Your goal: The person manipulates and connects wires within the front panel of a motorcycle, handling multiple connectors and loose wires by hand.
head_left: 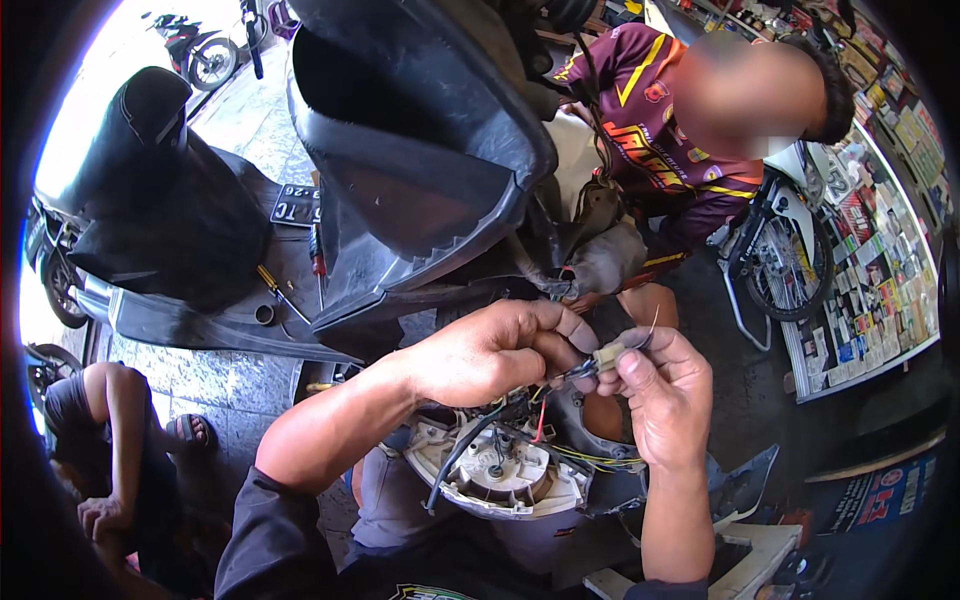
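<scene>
pinching a small cream connector (607,356) between thumb and forefinger, the right hand (662,395) is closed on it in the head view, while the left hand (490,355) has its fingers curled onto dark wires (578,371) at the connector's left end. the connector's long axis runs nearly level, its right end tipped slightly up and its wired end pointing toward the left hand. it is blocky and looks like hard plastic; the wires are thin and bendy. it sits between the two hands, touching the right fingertips and just beside the left ones, above a pale plastic housing (497,468) with a curved, ribbed edge. a thicker black cable (458,465) arches over that housing, near a straight red wire (541,422) and slim yellow wires (600,457). beyond the hands rises a scuffed, dark scooter panel (410,205), with a co-worker in a maroon shirt (635,100) to its right.
</scene>
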{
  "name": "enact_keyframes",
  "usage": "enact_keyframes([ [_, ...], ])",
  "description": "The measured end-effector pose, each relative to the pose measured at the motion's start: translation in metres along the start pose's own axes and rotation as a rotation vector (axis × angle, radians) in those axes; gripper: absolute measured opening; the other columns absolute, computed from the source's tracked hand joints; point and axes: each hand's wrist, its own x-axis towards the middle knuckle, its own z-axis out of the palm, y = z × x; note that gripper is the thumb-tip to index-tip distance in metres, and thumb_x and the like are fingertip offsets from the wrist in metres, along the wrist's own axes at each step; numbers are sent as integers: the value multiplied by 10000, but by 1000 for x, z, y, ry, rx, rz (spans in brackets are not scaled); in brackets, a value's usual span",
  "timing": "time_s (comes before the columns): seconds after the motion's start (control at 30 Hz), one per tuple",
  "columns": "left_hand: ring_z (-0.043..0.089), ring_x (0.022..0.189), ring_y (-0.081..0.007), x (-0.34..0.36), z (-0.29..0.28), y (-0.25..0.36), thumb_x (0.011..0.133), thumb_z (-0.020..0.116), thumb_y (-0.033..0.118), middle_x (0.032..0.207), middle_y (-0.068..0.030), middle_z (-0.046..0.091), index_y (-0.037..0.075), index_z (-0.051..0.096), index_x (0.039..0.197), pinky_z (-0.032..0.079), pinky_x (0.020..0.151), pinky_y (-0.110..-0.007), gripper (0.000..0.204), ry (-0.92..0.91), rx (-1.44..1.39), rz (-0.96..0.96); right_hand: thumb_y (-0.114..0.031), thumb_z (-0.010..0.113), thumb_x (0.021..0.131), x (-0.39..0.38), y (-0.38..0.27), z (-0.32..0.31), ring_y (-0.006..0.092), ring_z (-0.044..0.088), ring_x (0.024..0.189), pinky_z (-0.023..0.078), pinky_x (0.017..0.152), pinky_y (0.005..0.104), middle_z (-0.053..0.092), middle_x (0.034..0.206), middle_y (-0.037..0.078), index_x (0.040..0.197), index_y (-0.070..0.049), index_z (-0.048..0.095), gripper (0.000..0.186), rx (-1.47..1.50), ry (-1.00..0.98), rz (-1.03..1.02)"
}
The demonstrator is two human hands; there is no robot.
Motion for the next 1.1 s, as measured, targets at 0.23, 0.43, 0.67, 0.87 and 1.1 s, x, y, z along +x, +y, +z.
enact_keyframes([
  [0.23,616,1023,-130,-17,-8,-12,928,562,-51,1067,-57,682,-31,626,1225,493,938,-302,305,80,231,14,-69,734,950,6,-1,-1,143,706,733,617,702,280,735,902,121,1091,43,671,191,-8,50,30],
  [0.43,604,953,-107,-15,-8,-6,938,638,-3,1004,-37,684,-35,667,1139,495,872,-287,205,68,368,-47,-75,738,948,9,-2,-1,145,703,723,617,686,276,734,900,127,1094,54,669,206,-10,52,27],
  [0.67,600,935,-116,-14,-12,-8,978,607,21,994,-40,667,-33,653,1117,489,871,-297,157,53,408,-65,-71,735,950,9,1,-7,149,702,724,616,681,281,734,904,129,1097,53,674,202,30,33,31],
  [0.87,621,925,-134,-12,-15,-11,1006,566,32,989,-47,650,-23,601,1150,490,871,-303,158,30,327,-55,-63,728,953,9,4,-13,157,701,734,609,679,289,730,908,122,1100,50,675,193,44,21,42],
  [1.1,641,884,-118,-10,-13,-8,1023,540,65,932,-46,647,-17,600,1145,510,772,-286,159,50,299,-117,-66,722,958,6,6,-19,157,696,737,607,678,294,728,920,120,1103,46,675,189,73,12,51],
])
